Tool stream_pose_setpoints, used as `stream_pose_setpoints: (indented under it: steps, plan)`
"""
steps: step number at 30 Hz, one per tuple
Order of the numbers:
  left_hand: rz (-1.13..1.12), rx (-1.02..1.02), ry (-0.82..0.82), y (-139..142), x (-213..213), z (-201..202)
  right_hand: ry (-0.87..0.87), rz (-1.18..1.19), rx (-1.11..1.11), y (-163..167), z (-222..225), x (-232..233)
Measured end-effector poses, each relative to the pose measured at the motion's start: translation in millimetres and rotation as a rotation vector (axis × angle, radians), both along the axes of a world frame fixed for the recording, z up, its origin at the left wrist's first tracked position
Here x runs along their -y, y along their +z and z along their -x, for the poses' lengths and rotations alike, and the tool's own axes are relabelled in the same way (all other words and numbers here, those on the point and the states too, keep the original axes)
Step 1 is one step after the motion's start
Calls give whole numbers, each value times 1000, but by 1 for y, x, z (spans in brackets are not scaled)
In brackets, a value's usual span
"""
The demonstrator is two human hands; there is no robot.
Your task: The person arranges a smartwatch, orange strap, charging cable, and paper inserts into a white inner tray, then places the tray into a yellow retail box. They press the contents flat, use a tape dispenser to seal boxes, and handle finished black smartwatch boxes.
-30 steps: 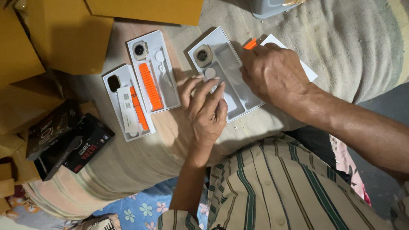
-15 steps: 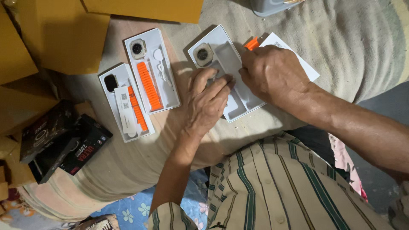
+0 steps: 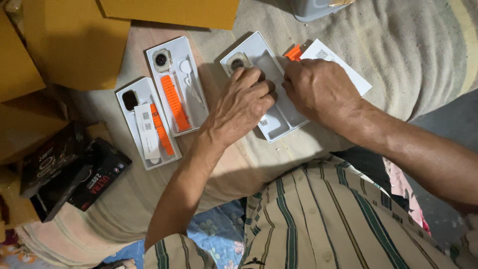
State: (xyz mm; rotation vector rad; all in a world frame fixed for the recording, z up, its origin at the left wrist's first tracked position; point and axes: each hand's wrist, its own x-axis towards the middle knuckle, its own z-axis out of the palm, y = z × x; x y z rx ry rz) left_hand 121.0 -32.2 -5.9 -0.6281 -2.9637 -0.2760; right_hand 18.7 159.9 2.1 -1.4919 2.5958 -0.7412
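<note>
Both forearms are bare to the elbow, with no watch, ring or band on the left hand point(image 3: 242, 107) or right hand point(image 3: 318, 89). The person wears a beige shirt point(image 3: 318, 219) with dark green vertical stripes.

White tray point(image 3: 279, 117): open, flat on blanket, long axis diagonal, partly covered by both hands. Watch body point(image 3: 238, 63) seated in the tray's far corner, just beyond left fingertips, face up. Orange strap point(image 3: 294, 52) pokes out at tray's far edge, just above right knuckles.
</note>
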Motion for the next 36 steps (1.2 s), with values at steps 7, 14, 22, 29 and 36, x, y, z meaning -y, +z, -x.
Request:
stream_pose_setpoints:
  steps: [7,14,22,29,36]
  plan:
    - [-4,19,-86,4,3,8,-31,-99,-46,-3,0,6]
    - [-159,24,-70,-28,8,10,43,-122,-103,4,1,14]
    - [-141,185,-18,-35,13,12,44,-178,11,8,3,19]
    - [-284,109,-55,-18,4,11,20,-221,17,0,3,20]
    - [-226,118,-31,-15,2,10,26,-237,-28,-4,2,17]
